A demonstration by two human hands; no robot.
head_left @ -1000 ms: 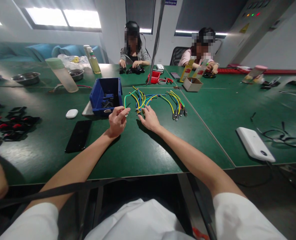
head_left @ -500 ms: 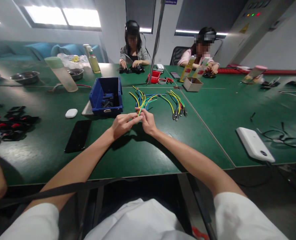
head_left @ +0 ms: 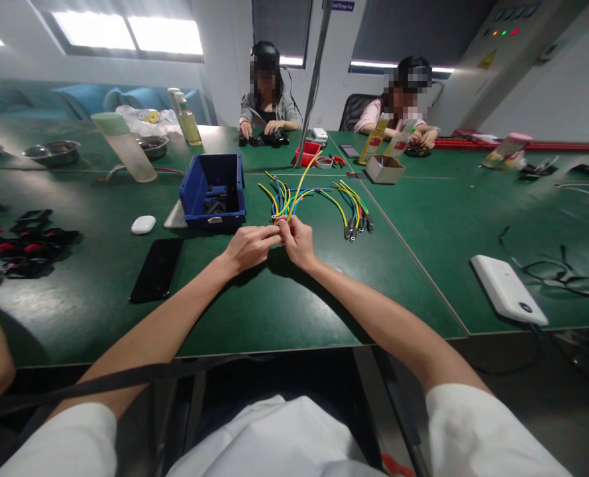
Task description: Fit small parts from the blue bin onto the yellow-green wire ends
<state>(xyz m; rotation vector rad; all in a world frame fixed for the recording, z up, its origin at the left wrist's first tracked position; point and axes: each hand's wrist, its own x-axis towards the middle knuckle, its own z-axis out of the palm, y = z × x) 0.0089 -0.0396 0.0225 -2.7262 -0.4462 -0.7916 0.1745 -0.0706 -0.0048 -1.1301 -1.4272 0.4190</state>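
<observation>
A yellow-green wire [head_left: 305, 173] rises from between my hands and leans to the right. My right hand [head_left: 299, 244] pinches it low down between thumb and fingers. My left hand [head_left: 252, 249] meets the right from the side, its fingertips closed at the wire's lower end; the fingers hide what that end looks like. Just beyond my hands lies a bunch of yellow, blue and green wires [head_left: 280, 197]. To the right is a second group of wires [head_left: 358, 207] with black ends towards me.
Left of the wires stands a blue bin [head_left: 213, 222] holding dark parts. A black phone [head_left: 156, 270] and a white case [head_left: 144, 225] lie near my left forearm. A white power bank [head_left: 509, 291] and glasses [head_left: 565, 277] are at right. Two people sit across the table.
The shorter green wire end between my fingers has given way to a long yellow-green wire standing up from them. My hands have barely shifted.
</observation>
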